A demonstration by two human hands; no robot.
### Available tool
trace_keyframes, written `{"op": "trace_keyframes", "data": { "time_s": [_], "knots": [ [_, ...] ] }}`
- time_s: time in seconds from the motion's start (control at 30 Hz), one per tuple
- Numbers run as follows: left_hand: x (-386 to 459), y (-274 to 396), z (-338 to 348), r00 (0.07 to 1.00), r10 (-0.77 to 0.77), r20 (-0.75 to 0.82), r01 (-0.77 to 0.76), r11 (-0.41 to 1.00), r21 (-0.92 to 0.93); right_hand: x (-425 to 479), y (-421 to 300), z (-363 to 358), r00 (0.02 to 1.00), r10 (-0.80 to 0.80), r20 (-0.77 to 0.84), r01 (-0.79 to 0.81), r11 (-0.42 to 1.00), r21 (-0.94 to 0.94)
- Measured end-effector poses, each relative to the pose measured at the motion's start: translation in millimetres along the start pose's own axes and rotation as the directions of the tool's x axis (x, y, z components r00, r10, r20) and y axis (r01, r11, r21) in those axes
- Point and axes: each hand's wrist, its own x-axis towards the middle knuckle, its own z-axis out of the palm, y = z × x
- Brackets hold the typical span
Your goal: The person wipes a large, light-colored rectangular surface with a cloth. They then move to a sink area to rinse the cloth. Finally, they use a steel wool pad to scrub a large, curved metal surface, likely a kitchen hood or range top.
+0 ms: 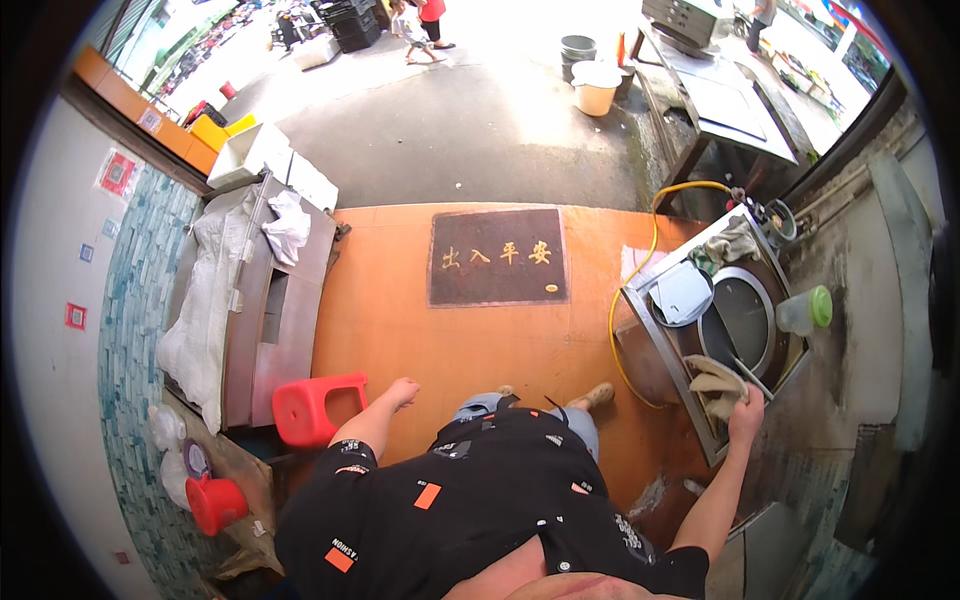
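My right hand [745,418] grips a beige cloth [716,379] at the near corner of a metal-edged stove stand [679,375]. A pale bar-like handle [752,377] runs close by that hand; whether my fingers touch it is hidden. Beyond it sits a round pan [759,307] with a bright metal rim and a dark flat piece across part of it. White sheets or flat pieces lie in a round dish [681,292] beside the pan. My left hand [403,392] hangs over the orange floor with curled fingers, right of a red plastic stool [304,412].
A green-lidded plastic jar [806,311] and a crumpled cloth [731,241] rest on the stand. A yellow hose [613,330] curves down to the floor. Left stands a metal cabinet [289,322] with white sheeting. A dark doormat [499,259] lies ahead; people [431,11] are outside.
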Motion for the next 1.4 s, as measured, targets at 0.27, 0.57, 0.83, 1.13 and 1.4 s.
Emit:
{"op": "trace_keyframes", "data": {
  "time_s": [0.27, 0.57, 0.83, 1.13, 1.4],
  "knots": [
    [-33, 165, 128, 0.986, 0.118, 0.114, -0.133, 0.982, 0.134, 57, 72, 129, 0.968, 0.042, 0.247, 0.073, 0.894, -0.441],
    [-109, 405, 368, 0.689, 0.342, 0.639, -0.713, 0.477, 0.514, 12, 209, 56, 0.962, 0.268, -0.059, -0.264, 0.843, -0.469],
    [-127, 466, 608, 0.279, 0.28, 0.919, -0.762, -0.518, 0.389, 12, 252, 41, 0.768, 0.608, 0.201, -0.552, 0.788, -0.272],
    [-148, 415, 622, 0.218, 0.382, 0.898, -0.963, -0.067, 0.262, 122, 210, 84, 0.999, -0.007, 0.044, 0.01, 0.998, -0.055],
    [-34, 425, 347, 0.746, 0.532, 0.4, -0.665, 0.575, 0.476, 152, 208, 205, 0.513, 0.682, 0.522, -0.39, 0.726, -0.566]
  ]
}}
